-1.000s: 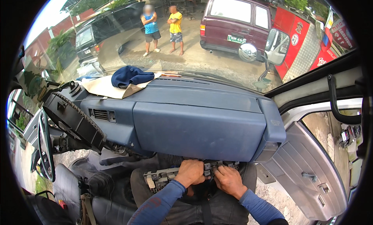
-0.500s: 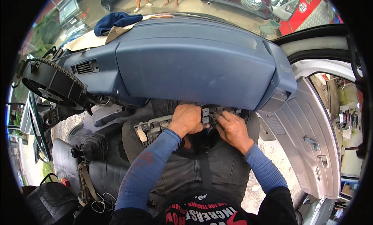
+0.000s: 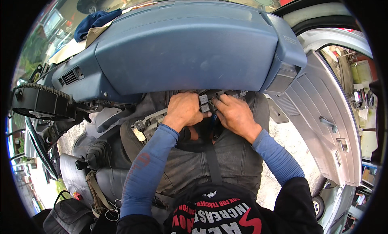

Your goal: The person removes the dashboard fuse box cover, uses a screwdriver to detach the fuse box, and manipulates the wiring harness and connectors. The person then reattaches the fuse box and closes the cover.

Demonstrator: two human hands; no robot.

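A long, narrow grey part [image 3: 152,121] with brackets and fittings along it lies across my thighs under the dashboard. I cannot tell its exact kind. My left hand [image 3: 184,109] is closed over its middle, thumb pointing right beside a small grey bracket [image 3: 204,103]. Just right of that bracket my right hand [image 3: 236,115] has bent fingers pressed onto the same part. The fingertips of both hands are partly hidden. Below the hands is a dark gap between my legs, where something reddish-brown shows, too shaded to name.
The blue dashboard [image 3: 186,52] spans the space ahead, close above the hands. At left are a steering wheel [image 3: 42,100] and a gear lever [image 3: 83,164]. An open door [image 3: 323,117] stands at right. A dark blue cloth [image 3: 95,24] lies on the dashboard's far left.
The view has tilted downward and shifted, so the dashboard sits higher in the picture. Both hands keep their places on the grey part; the right hand's fingers have shifted slightly.
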